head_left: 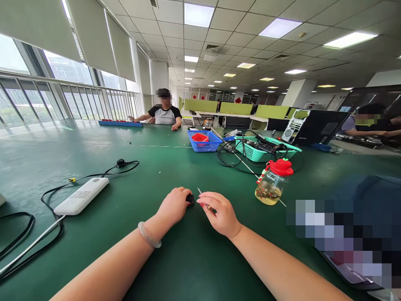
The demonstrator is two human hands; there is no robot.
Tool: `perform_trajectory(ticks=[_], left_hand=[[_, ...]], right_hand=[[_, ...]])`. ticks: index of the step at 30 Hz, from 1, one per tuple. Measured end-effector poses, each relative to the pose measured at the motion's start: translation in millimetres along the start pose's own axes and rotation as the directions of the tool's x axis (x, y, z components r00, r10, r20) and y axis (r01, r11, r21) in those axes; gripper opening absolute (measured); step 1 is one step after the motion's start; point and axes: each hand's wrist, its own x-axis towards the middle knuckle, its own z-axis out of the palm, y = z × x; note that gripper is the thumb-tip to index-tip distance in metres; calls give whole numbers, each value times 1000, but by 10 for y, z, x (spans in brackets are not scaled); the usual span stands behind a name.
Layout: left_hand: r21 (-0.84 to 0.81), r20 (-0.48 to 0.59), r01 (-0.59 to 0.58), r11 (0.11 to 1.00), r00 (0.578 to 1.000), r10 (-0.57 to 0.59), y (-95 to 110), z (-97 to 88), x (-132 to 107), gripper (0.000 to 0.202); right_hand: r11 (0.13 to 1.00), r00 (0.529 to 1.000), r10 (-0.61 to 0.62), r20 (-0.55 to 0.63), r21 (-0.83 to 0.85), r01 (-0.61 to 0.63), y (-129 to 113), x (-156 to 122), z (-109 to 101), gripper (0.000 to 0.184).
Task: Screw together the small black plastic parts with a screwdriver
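My left hand (174, 204), with a pale bangle (149, 236) round its wrist, rests low over the green tabletop. Its fingers are closed round a small black block-like object (190, 199), mostly hidden under them. Just to the right, my right hand (222, 212) pinches a slim tool with a silvery tip (199, 190) that points up and left. A brownish-gold end of it shows below the fingers; its exact kind is unclear. A small gap separates the tool from the black object.
Left lies a white power strip (82, 196) with cables. Ahead stand a blue basket (205, 145) holding a red container and a teal basket (257, 155) of cables. A red-lidded glass jar (272, 188) stands right. A person (164, 113) sits across the table (140, 146); another is far right.
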Motion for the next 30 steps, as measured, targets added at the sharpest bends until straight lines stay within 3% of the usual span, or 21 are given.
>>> perform_trajectory(ticks=[9,16,21,24,30], left_hand=[[-180,-8,-58,982,998,57,-131,109,-8,30],[-257,-6,51,965,998,-55,-165,137,19,43],[-335,9,76,939,997,-78,-168,113,10,46],[-349,5,76,934,997,-79,-159,103,8,45],[-352,17,89,932,996,-89,-167,111,11,41]], right_hand=[[1000,999,7,47,20,-8,-60,-5,31,24],[999,996,-42,78,29,40,-183,26,0,27],[994,989,-110,98,9,109,-283,45,-34,17],[984,972,-175,154,10,176,-329,41,-52,10],[968,923,-244,297,26,248,-349,27,-53,13]])
